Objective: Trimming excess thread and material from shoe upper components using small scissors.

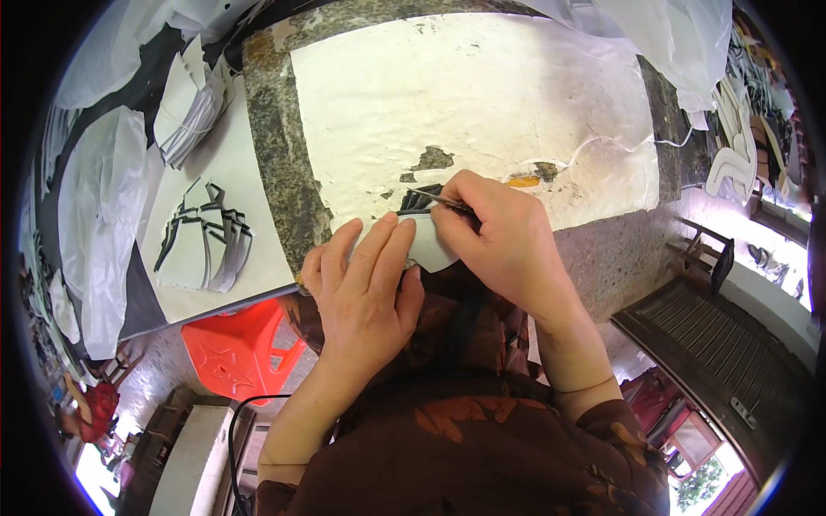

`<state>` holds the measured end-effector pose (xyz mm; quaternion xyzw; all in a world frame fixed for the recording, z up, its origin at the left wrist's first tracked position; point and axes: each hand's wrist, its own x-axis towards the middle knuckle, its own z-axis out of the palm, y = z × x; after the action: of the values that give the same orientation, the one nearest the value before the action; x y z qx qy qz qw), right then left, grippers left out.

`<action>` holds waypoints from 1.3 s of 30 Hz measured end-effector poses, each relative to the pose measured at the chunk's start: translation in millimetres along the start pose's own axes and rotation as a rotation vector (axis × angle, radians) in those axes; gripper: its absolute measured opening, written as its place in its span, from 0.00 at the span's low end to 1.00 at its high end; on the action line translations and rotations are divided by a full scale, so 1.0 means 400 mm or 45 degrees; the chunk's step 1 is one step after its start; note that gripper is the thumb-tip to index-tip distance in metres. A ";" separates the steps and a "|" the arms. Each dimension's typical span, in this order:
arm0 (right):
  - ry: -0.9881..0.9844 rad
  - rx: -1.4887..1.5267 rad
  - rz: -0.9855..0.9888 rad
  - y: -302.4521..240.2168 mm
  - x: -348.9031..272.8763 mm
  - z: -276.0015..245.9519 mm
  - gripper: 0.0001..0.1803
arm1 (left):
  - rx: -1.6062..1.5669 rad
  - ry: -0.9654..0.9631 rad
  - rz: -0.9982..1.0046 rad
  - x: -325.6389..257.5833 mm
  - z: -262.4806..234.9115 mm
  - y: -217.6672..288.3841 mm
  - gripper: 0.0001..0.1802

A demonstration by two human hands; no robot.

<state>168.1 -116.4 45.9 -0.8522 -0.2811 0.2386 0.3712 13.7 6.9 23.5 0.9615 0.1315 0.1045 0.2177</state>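
Observation:
At the near edge of the work board, a pale, flat cut piece with a black strip along its far edge lies under my hands. Stretched out over its left part, the fingers of my left hand press it down from above. My right hand is closed around a slim, pointed metal tool, whose tip points left over the black strip. The tool's handle end is hidden in my palm, so its exact kind is unclear. My right fingertips also touch the pale piece.
A worn white sheet covers the board. On the left are a fan of black-edged pieces, a tied bundle of pale pieces and clear plastic. A white cord crosses the right side. Below stands a red stool.

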 end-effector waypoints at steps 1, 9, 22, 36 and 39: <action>0.001 0.000 0.000 0.001 -0.001 0.001 0.07 | 0.000 0.000 0.001 0.002 -0.006 0.001 0.29; 0.013 -0.020 -0.033 0.002 -0.002 0.003 0.06 | -0.009 0.035 -0.021 0.014 0.001 0.009 0.23; -0.002 -0.035 -0.060 0.007 -0.008 -0.009 0.07 | 0.105 0.086 0.004 0.019 0.021 0.025 0.20; -0.054 -0.015 0.045 0.035 -0.017 -0.050 0.09 | 0.154 0.015 -0.003 0.024 0.010 0.040 0.19; -0.055 -0.018 0.047 0.037 -0.016 -0.053 0.09 | 0.159 -0.019 -0.010 0.026 0.003 0.045 0.20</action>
<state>181.1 -139.7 48.6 -0.8545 -0.2749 0.2617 0.3546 27.4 -6.0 32.1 0.9734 0.1397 0.0879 0.1586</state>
